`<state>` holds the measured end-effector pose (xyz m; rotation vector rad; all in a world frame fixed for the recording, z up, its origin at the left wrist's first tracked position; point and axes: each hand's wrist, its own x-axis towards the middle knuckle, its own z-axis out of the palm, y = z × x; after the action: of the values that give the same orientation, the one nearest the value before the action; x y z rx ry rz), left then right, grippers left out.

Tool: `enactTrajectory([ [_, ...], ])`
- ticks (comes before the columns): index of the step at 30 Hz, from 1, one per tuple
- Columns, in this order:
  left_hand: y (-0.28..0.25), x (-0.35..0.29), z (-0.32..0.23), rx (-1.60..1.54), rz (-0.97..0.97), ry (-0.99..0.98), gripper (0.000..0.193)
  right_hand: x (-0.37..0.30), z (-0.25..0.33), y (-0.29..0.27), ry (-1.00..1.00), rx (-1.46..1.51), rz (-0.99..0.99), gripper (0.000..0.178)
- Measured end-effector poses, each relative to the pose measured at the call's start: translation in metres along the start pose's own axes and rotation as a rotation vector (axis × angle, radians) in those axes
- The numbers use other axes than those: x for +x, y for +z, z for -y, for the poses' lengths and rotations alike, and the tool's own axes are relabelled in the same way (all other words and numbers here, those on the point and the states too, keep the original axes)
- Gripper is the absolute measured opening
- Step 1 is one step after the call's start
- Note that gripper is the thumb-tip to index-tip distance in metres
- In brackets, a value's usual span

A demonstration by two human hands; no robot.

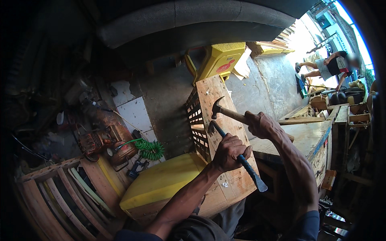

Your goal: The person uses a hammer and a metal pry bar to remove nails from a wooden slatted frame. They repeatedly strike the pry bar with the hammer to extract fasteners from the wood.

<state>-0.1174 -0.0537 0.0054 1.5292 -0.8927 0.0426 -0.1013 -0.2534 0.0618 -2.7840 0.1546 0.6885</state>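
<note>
My left hand [232,153] is wrapped round a blue pry bar [246,165]. The bar slants across a wooden panel [235,176], its hooked end toward the far side and its flat end toward me. My right hand [263,125] grips a claw hammer [234,115] by its wooden handle. The hammer's head hangs just beyond the bar's hook; whether the two touch I cannot tell. The panel forms part of a wooden seat frame with dark webbing [197,116] along its left side. Beside my left forearm lies a yellow foam cushion [165,178] on the frame.
At left stand an air compressor [94,142] and a green coiled hose [150,149]. A slatted wooden frame [68,197] is nearby. Beyond the panel is a yellow plastic stool [221,60]. A worktable [297,138] stands at right. Farther off a person [331,68] is near wooden pieces.
</note>
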Motion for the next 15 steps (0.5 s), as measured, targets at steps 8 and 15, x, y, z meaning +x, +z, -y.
enactTrajectory([
  [8,-0.005,-0.002,0.0,0.043,0.011,-0.029,0.039,0.005,-0.003,0.011,0.035,-0.003,-0.009,0.02],
  [15,0.015,0.006,-0.012,-0.066,-0.013,0.02,0.042,-0.026,-0.009,-0.013,0.148,-0.105,0.079,0.02],
])
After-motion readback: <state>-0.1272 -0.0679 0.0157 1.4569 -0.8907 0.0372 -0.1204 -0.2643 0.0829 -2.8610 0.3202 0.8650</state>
